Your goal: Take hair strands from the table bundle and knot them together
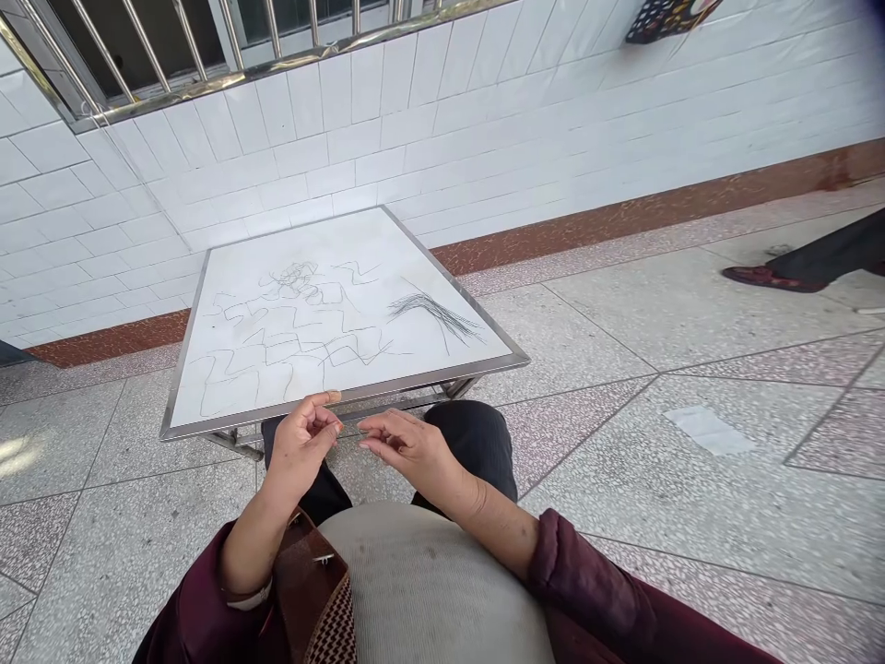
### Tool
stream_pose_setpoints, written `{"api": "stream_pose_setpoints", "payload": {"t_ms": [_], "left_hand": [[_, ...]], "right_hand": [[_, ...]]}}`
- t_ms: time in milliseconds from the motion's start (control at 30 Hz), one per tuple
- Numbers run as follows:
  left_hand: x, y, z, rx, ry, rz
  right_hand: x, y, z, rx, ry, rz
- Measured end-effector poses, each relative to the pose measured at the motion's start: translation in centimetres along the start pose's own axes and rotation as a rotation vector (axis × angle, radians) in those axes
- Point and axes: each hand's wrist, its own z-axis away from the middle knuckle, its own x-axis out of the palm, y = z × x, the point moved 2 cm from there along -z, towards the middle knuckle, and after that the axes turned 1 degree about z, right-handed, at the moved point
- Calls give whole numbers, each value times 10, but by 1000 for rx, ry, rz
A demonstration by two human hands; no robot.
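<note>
Just past the near edge of the white table, my left hand (299, 444) is closed, its thumb pressed to a bent finger while another finger points outward. Facing it across a small gap, my right hand (413, 450) has its thumb and fingertips drawn together in a pinch. Anything held between the fingers of either hand is too thin to make out. On the white tabletop (405, 355) lie several thin dark wire-like strands (304, 346) bent into zigzags. A loose bundle of straighter strands (435, 312) rests at the right, and a tangled clump (294, 277) at the back.
The metal-rimmed table stands against a white tiled wall (484, 138) below a barred window (228, 46). A white paper sheet (711, 431) lies on the speckled floor at right. Another person's leg and dark red shoe (774, 278) show farther right. A patterned item (664, 20) is at the top.
</note>
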Motion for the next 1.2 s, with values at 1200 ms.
{"api": "stream_pose_setpoints", "payload": {"t_ms": [1200], "left_hand": [[-1, -4, -2, 31, 37, -94]], "right_hand": [[20, -8, 15, -244, -35, 355]]}}
